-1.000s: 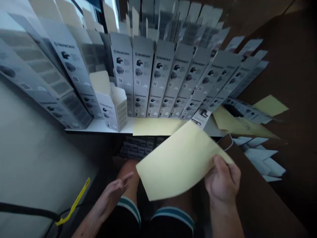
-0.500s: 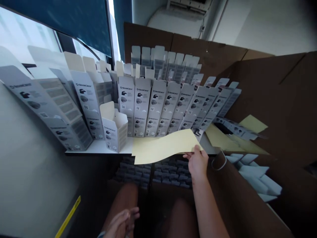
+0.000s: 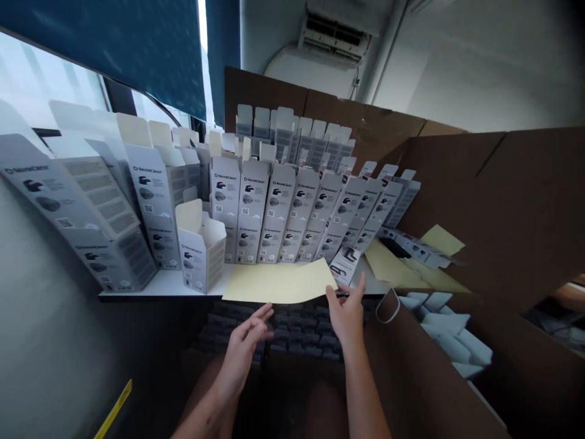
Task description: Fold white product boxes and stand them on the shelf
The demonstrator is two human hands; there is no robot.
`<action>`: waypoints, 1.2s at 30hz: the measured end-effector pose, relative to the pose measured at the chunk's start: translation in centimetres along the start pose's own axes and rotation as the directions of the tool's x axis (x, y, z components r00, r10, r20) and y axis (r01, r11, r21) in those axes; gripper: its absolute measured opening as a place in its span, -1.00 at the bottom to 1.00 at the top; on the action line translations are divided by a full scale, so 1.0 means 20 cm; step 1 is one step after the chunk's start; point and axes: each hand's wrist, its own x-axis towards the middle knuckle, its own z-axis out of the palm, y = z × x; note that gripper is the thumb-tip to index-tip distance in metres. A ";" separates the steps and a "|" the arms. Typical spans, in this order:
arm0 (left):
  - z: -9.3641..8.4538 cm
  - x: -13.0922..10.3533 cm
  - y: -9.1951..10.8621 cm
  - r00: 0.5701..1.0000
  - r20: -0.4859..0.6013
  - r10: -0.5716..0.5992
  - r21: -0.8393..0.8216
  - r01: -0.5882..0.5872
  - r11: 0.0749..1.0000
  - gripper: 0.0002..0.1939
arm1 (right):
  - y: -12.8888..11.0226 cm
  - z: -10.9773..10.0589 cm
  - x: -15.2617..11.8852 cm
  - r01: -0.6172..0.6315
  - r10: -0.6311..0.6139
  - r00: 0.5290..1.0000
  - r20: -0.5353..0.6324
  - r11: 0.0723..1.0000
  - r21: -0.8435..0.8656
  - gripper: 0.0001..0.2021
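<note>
A pale yellow paper sheet (image 3: 278,281) lies along the front edge of the white shelf, its near edge slightly over the rim. My right hand (image 3: 346,311) is at the sheet's right end, its thumb touching the corner and its fingers apart. Below the sheet's near edge is my left hand (image 3: 247,341), with fingers stretched out and holding nothing. A small open-topped carton (image 3: 194,262) stands to the left of the sheet. Just beyond my right hand, a printed box (image 3: 346,263) lies on the shelf.
Rows of tall grey SilverCrest cartons (image 3: 278,213) line the shelf behind the sheet. More yellow sheets (image 3: 393,268) lie to the right. Folded pale cartons (image 3: 452,335) fill a brown box at lower right. Several dark-looking cartons (image 3: 301,329) sit below the shelf edge.
The yellow sheet has come down flatter onto the shelf. My right hand has loosened, its index finger now raised. My left hand has risen from my lap toward the sheet.
</note>
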 end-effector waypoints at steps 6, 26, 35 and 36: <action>0.03 0.12 -0.01 0.999 0.004 0.050 -0.067 -0.050 0.997 -0.70 | 0.08 -0.13 -0.11 0.194 -0.195 0.980 0.024 0.980 0.048 -0.31; -0.10 -0.34 -0.06 0.959 0.233 0.159 0.632 -0.274 0.725 -0.69 | 0.18 -0.05 -0.75 0.262 -0.382 0.774 0.505 0.919 0.295 -0.80; -0.20 -0.30 -0.08 0.933 0.281 0.224 0.457 -0.336 0.824 -0.65 | 0.16 -0.11 -0.72 0.117 -0.244 0.798 0.551 0.960 0.254 -0.70; -0.24 -0.25 -0.05 0.921 0.214 0.326 0.453 -0.389 0.802 -0.67 | 0.17 -0.12 -0.71 0.069 -0.211 0.806 0.553 0.961 0.267 -0.68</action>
